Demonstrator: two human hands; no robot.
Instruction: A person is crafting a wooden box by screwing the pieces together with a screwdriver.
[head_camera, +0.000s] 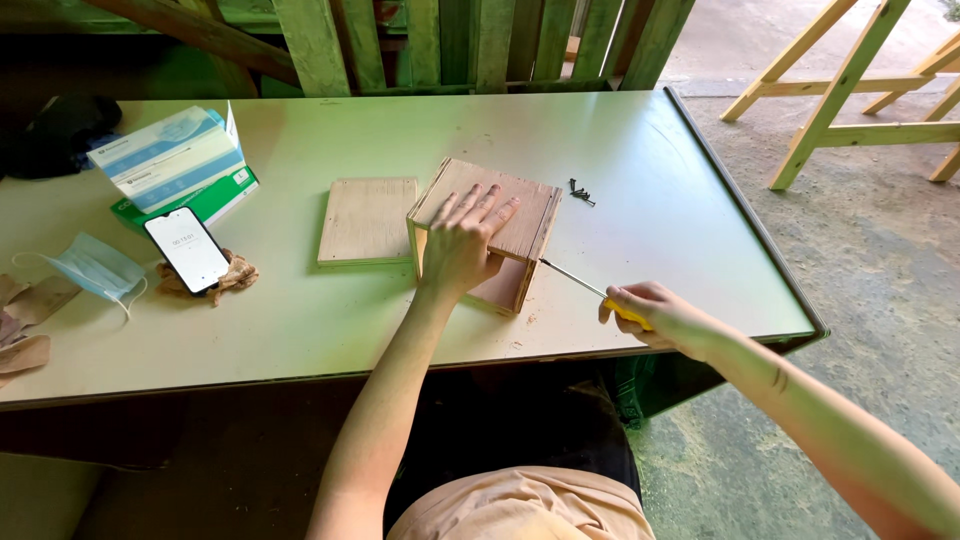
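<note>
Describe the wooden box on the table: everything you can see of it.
The box is small, of pale plywood panels, open toward the person, showing a pinkish inner face. It rests on the pale green table, right of a loose plywood panel. The left hand lies flat on its top panel. The screwdriver, held in the right hand, points its tip at the right edge.

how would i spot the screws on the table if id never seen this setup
Start at the pale table and find the wooden box under the left hand. Just right of it lie the screws, a small dark cluster, the only metal bits lying loose there.
</note>
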